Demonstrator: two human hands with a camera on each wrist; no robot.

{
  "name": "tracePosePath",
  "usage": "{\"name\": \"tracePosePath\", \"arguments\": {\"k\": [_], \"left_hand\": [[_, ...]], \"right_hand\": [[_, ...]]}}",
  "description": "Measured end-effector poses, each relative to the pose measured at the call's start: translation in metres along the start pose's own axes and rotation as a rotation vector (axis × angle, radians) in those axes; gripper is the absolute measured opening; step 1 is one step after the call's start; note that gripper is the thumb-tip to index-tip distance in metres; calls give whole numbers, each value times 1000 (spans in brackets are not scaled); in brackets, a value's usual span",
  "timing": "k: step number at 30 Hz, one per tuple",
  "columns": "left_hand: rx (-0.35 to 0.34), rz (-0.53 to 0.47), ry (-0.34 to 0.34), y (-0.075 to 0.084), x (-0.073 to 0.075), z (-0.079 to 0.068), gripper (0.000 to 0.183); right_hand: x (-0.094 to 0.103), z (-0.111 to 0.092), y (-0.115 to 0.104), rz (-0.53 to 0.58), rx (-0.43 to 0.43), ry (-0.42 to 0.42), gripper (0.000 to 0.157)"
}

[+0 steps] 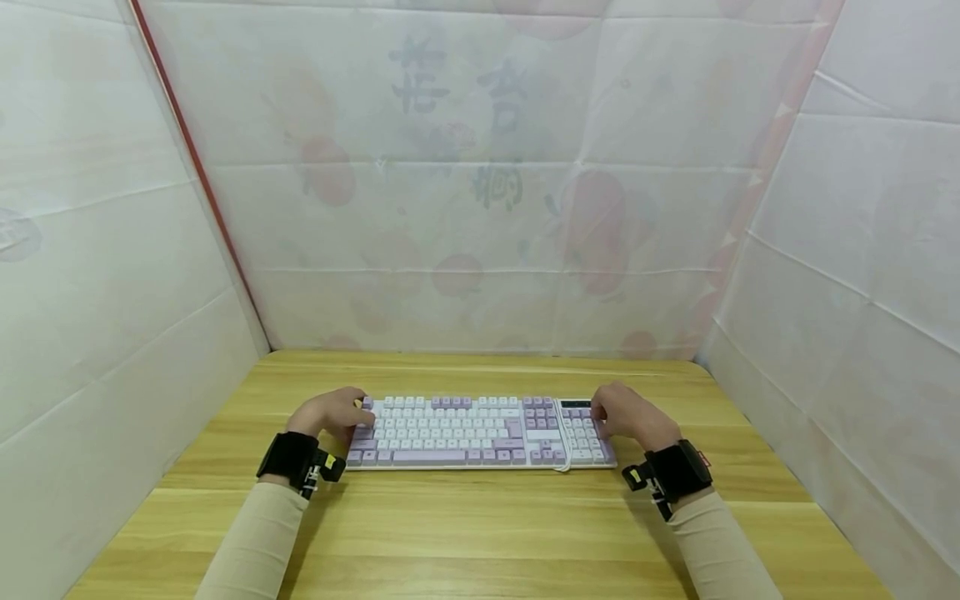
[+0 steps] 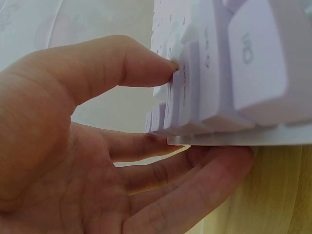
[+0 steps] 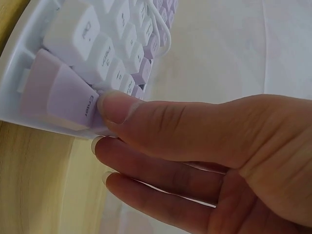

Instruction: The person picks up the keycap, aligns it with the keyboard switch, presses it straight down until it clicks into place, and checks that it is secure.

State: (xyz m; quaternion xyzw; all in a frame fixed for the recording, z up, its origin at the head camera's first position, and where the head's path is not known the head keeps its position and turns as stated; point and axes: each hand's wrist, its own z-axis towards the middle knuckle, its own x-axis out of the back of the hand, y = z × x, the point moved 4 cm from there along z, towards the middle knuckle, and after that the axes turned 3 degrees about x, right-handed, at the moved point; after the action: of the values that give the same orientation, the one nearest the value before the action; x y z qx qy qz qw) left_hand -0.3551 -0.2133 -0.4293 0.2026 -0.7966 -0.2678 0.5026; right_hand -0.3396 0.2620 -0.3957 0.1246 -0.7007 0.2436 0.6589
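A white and lilac keyboard (image 1: pixel 442 434) lies lengthwise across the wooden table, its keys facing up. At its left end, my left hand (image 1: pixel 328 413) grips the edge. The left wrist view shows the left thumb (image 2: pixel 146 68) on the keys and the other fingers under the rim. My right hand (image 1: pixel 633 414) holds the opposite end, by the number pad. In the right wrist view, the right thumb (image 3: pixel 122 108) presses beside the lilac Enter key (image 3: pixel 61 95), with fingers below the side edge. A white cable (image 1: pixel 562 429) is looped around the keyboard left of the number pad.
The wooden table (image 1: pixel 480 533) extends in front of and behind the keyboard. Pale printed sheeting encloses it, with a back wall (image 1: pixel 480 233), a left wall (image 1: pixel 112 333) and a right wall (image 1: pixel 847 317). Each wrist wears a black strap with a small camera.
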Motion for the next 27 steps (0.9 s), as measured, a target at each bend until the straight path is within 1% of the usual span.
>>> {"name": "tracePosePath", "arguments": {"k": [5, 7, 10, 13, 14, 23, 27], "left_hand": [[4, 4, 2, 1, 0, 0, 74], [6, 11, 4, 1, -1, 0, 74], [7, 17, 8, 0, -1, -1, 72], [4, 25, 10, 0, 0, -1, 70], [5, 25, 11, 0, 0, -1, 70], [3, 7, 2, 0, 0, -1, 74], [-3, -2, -4, 0, 0, -1, 74]], "right_hand": [[0, 0, 0, 6, 2, 7, 13], [0, 0, 1, 25, -14, 5, 14], [0, 1, 1, 17, -3, 6, 15], [-1, 2, 2, 22, -16, 4, 16], [-2, 2, 1, 14, -10, 5, 16], [-4, 3, 5, 23, -37, 6, 17], [-3, 2, 5, 15, -12, 23, 17]]}}
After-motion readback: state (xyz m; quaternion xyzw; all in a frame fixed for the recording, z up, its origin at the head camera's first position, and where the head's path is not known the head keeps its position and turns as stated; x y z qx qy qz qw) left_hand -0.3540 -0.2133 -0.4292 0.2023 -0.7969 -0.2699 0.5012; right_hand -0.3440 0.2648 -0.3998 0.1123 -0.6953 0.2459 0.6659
